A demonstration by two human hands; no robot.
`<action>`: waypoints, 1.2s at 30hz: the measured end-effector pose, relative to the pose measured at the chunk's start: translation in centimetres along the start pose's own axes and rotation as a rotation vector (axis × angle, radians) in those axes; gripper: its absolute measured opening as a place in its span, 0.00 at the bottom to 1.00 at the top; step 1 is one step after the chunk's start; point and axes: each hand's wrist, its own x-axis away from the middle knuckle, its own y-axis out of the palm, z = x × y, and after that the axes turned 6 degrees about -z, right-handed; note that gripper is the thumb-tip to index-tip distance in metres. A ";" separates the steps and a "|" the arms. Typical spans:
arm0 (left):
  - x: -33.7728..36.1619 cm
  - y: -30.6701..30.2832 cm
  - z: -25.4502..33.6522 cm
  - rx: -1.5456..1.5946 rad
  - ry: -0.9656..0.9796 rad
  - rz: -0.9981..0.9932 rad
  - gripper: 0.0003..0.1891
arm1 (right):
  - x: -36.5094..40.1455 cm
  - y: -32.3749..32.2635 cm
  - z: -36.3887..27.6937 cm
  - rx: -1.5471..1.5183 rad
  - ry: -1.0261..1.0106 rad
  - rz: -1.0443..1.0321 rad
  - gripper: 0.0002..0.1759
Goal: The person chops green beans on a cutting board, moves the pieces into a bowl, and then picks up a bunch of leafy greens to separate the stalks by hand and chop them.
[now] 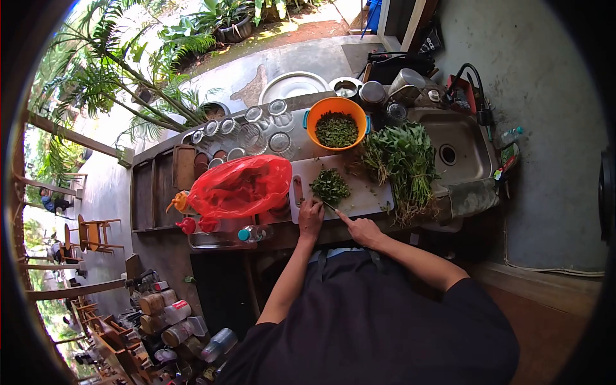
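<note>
While the cut greens (330, 185) lie on the board (375, 192), likely light, limp, best gathered bunched, left hand (311, 219) curls its fingers narrow beside them, hold unclear, right hand (366, 233) gripping a knife (332, 208).

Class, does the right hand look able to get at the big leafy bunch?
Probably yes. The leafy bunch lies beside the cutting board with nothing seen between, though the right hand holds a knife it may need to set down.

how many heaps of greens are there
3: a heap in the orange bowl, a pile on the board, and a long-stemmed bunch beside the sink. More may be hidden.
</note>
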 end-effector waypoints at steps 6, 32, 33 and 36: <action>0.0 0.1 0.0 -0.044 -0.016 -0.013 0.06 | -1.7 0.6 0.1 0.080 0.003 0.040 0.46; -0.4 0.1 -0.3 -0.054 -0.026 -0.041 0.06 | 0.3 -0.9 -0.3 0.050 0.015 0.045 0.41; -0.5 0.2 -0.3 -0.053 -0.027 -0.039 0.06 | 0.3 -1.0 -0.3 0.051 0.013 0.044 0.41; -0.6 0.2 -0.2 -0.035 -0.051 -0.040 0.06 | 0.1 -1.0 -0.2 0.059 0.016 0.023 0.41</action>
